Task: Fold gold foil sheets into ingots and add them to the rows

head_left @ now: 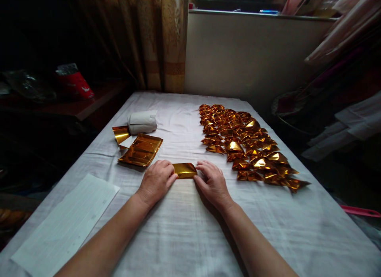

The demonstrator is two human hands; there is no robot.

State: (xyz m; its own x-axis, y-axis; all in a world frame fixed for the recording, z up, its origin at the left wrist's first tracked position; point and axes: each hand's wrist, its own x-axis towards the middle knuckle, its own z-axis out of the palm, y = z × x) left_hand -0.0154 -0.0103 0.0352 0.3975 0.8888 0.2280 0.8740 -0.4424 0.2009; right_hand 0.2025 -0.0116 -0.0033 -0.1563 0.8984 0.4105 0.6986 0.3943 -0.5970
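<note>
While hands [158, 177] touch gold foil [185, 170], twisted bundles [233, 146] and a white roll [142, 122] lie nearby.

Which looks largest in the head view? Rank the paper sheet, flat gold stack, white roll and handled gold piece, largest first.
1. Paper sheet
2. Flat gold stack
3. White roll
4. Handled gold piece

Apparent size only: the sheet lies nearest the camera.
</note>
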